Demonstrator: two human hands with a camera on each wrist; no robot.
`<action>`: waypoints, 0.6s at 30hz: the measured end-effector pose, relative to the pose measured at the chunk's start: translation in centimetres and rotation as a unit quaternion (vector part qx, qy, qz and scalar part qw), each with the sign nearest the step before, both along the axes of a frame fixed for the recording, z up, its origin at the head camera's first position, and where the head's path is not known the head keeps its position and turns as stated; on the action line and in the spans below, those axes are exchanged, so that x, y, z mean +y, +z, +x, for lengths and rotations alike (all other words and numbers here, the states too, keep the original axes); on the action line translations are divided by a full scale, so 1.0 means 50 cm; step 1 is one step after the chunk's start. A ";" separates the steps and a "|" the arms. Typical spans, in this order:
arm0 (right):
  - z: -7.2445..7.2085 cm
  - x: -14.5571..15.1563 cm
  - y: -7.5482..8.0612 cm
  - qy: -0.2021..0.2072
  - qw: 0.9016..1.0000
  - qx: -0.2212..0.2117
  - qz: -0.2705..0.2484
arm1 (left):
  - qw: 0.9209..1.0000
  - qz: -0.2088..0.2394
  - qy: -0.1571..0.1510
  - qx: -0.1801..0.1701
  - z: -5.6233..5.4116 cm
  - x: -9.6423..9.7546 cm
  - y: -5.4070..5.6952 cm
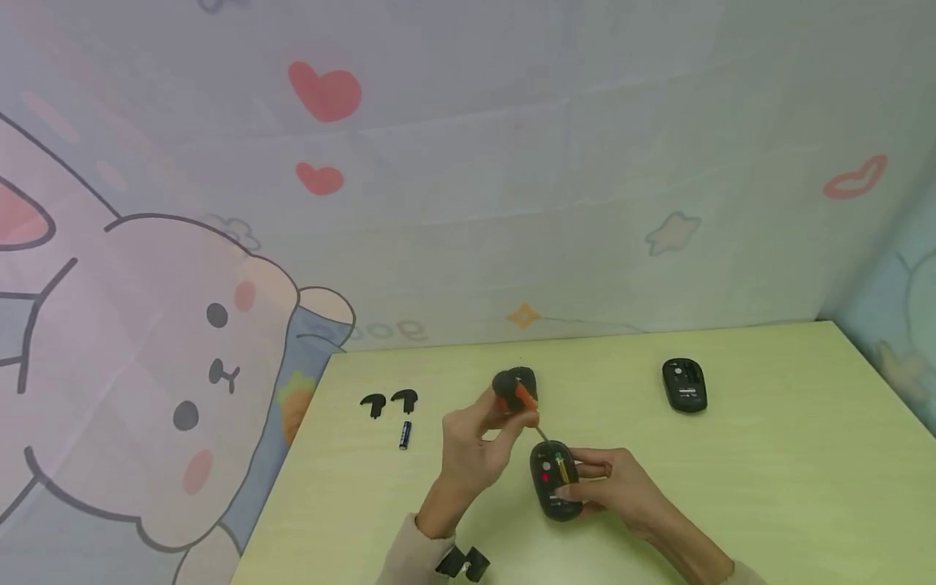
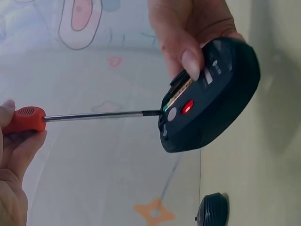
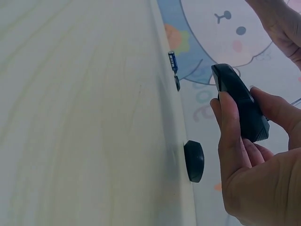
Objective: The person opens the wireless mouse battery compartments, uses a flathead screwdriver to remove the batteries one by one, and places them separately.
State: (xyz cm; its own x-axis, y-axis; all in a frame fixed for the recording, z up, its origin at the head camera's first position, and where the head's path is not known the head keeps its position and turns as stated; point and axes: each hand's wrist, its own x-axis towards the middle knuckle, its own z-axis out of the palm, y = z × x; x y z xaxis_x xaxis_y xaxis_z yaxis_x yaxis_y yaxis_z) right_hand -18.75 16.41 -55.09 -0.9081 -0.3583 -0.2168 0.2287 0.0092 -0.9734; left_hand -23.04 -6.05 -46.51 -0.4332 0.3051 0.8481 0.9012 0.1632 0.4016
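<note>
My left hand point(image 1: 474, 449) grips the orange handle of a screwdriver point(image 2: 94, 116). Its dark tip meets the underside of a black computer mouse point(image 1: 554, 486), beside the battery slot. My right hand point(image 1: 621, 491) holds that mouse bottom up, thumb across the underside and the other fingers around its side. In the mouse's open slot lies a battery point(image 1: 561, 469), and a red light point(image 2: 187, 107) glows next to it. Whether the tip touches a screw cannot be told. The right wrist view shows the mouse point(image 3: 240, 103) edge-on, with the screwdriver mostly hidden.
Behind my left hand sits another black mouse point(image 1: 525, 380), partly covered. A third mouse point(image 1: 685, 385) lies bottom up at the right. Two black covers point(image 1: 374, 405) and a blue battery point(image 1: 405, 435) rest at the left of the table point(image 1: 790, 455). A patterned cloth hangs behind.
</note>
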 end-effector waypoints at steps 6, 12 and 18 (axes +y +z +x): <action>0.002 -0.004 -0.001 0.001 1.000 -0.001 0.010 | 0.995 0.034 0.018 -0.087 -0.022 -0.011 0.000; 0.002 -0.006 -0.003 0.014 1.000 0.004 -0.014 | 0.980 0.074 0.014 -0.184 -0.050 -0.021 -0.006; 0.000 -0.005 -0.002 0.024 0.999 0.012 -0.018 | 0.971 0.080 0.021 -0.224 -0.060 -0.023 -0.011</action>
State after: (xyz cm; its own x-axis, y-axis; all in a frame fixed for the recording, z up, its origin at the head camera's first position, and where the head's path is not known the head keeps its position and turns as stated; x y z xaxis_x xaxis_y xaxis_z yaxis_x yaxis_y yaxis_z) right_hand -18.74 16.17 -55.18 -0.8943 -0.4096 -0.1801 0.2046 -0.0163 -0.9787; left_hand -26.04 -7.20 -47.08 -0.7796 0.1589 0.6058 0.6232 0.1003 0.7756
